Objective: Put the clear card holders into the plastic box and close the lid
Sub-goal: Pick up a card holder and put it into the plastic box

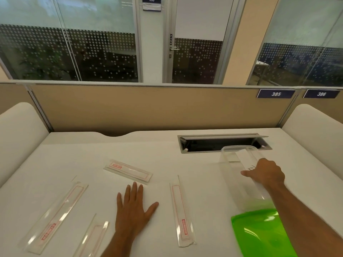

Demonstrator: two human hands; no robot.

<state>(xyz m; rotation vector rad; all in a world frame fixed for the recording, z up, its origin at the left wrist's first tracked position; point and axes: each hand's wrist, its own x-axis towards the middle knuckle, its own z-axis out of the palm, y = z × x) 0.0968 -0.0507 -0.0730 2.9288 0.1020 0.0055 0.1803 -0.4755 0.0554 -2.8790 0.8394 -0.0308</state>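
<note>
A clear plastic box (235, 164) stands open on the white desk at the right, and at least one clear card holder seems to lie inside it. My right hand (264, 172) rests on the box's near right wall, fingers closed over its rim. A green lid (259, 232) lies in front of the box, partly under my right forearm. Several clear card holders with red print lie on the desk: one far left (55, 216), one at the bottom (92, 238), one angled in the middle (128, 170), one near the centre (181, 212). My left hand (134, 210) lies flat on the desk with spread fingers, holding nothing.
An open cable tray (222, 143) is set into the desk right behind the box. A beige partition (148, 108) closes the desk's far side, with padded side panels left and right. Glass walls and a door stand beyond.
</note>
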